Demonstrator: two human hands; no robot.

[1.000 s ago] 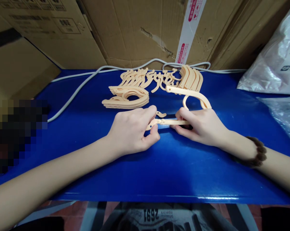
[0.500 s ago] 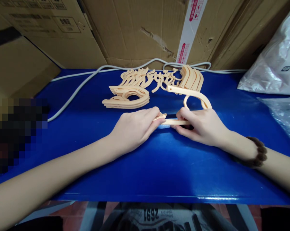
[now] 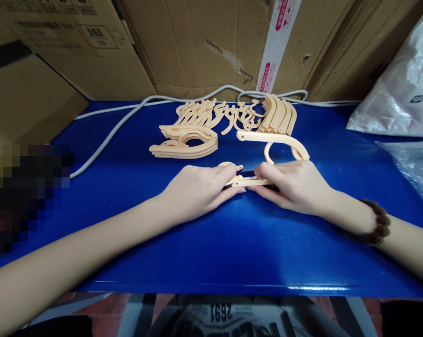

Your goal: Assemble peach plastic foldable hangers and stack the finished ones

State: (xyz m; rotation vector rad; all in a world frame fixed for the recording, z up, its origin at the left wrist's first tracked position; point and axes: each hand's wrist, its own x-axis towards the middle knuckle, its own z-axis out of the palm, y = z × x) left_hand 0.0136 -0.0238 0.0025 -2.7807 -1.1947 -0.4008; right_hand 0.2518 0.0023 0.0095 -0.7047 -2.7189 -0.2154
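Both hands meet over the middle of the table, closed on beige plastic parts that look like pieces of a folding hanger. My left hand (image 3: pixel 200 187) pinches a small curved hook piece (image 3: pixel 228 164) at the end of a narrow bar (image 3: pixel 248 182). My right hand (image 3: pixel 292 182) grips the other end of that bar. A curved hanger arm (image 3: pixel 272 136) with a holed end rises from behind the right hand's fingers. Those fingers partly hide how the arm and bar join. I cannot tell whether the hook piece is fixed to the bar.
Stacked hanger parts (image 3: pixel 186 151) lie beyond my left hand. Behind them are a row of wavy pieces (image 3: pixel 197 112), loose hooks (image 3: pixel 244 117) and upright curved arms (image 3: pixel 281 114). A white cable (image 3: pixel 109 135), cardboard boxes (image 3: pixel 204 47) and a plastic bag (image 3: pixel 401 89) border the blue table (image 3: pixel 211 252).
The hanger arm's free end has swung left and slightly down. The bar's holed end now shows by my left fingers, and more of the hook piece is visible.
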